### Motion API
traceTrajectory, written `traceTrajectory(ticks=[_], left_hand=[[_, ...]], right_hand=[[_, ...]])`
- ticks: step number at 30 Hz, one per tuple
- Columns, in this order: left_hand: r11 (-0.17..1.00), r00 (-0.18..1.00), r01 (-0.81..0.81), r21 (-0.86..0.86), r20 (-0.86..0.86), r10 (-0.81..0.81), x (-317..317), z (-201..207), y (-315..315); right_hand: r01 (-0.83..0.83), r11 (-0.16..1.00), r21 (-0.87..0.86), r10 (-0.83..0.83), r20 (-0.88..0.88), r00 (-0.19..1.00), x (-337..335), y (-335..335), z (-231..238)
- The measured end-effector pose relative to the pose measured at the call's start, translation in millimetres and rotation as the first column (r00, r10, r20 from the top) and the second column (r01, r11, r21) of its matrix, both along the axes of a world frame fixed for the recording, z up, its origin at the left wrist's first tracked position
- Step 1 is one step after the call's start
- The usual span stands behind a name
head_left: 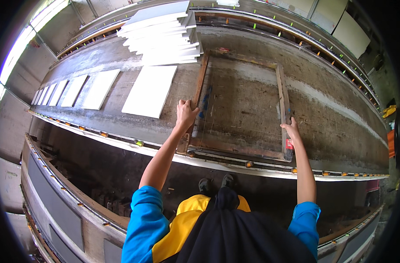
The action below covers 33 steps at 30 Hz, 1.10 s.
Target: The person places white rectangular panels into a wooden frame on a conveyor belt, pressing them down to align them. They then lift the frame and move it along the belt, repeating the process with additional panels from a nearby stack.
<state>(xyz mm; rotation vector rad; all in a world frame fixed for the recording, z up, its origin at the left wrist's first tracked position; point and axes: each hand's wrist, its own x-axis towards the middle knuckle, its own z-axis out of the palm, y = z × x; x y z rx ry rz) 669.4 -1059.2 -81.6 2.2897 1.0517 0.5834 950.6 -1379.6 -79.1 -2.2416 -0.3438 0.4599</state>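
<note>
A wooden screen-printing frame lies over the long worn table, its inside showing a brownish see-through surface with blue smudges near the left bar. My left hand is closed around the left bar, knuckles up. On the opposite bar, my right hand grips with the thumb on the inner side, just above a red patch near the lower corner. The frame's near bar sits by the table's front edge. Left of the frame, a white panel lies flat, apart from it.
A tall, uneven stack of white sheets stands beyond the frame's far left corner. Several white panels lie in a row toward the left end. Small orange and green stops line the table's front rail. Behind me is another table with grey panels.
</note>
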Motion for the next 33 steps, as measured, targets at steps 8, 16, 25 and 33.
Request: traceTrajectory(ticks=[8, 16, 25, 33], left_hand=[[0.999, 1.000, -0.005, 0.033, 0.014, 0.004, -4.6, -7.9, -7.1], [0.996, 0.999, 0.023, 0.082, -0.050, -0.019, -7.6, -10.2, -4.4], [0.997, 0.994, 0.047, 0.053, -0.100, -0.041, -3.6, -11.5, -9.1], [0.985, 0.994, 0.070, 0.156, -0.091, -0.056, 24.0, -4.2, 7.8]], right_hand=[[-0.027, 0.997, -0.071, 0.040, 0.177, 0.983, 7.3, -7.2, -10.8], [-0.064, 0.987, -0.149, 0.098, 0.235, 0.967, 5.7, -7.3, -23.6], [-0.119, 0.968, -0.222, 0.167, 0.215, 0.962, 0.5, -17.7, -15.5], [-0.131, 0.941, -0.312, 0.228, 0.299, 0.927, 26.0, 18.7, -0.3]])
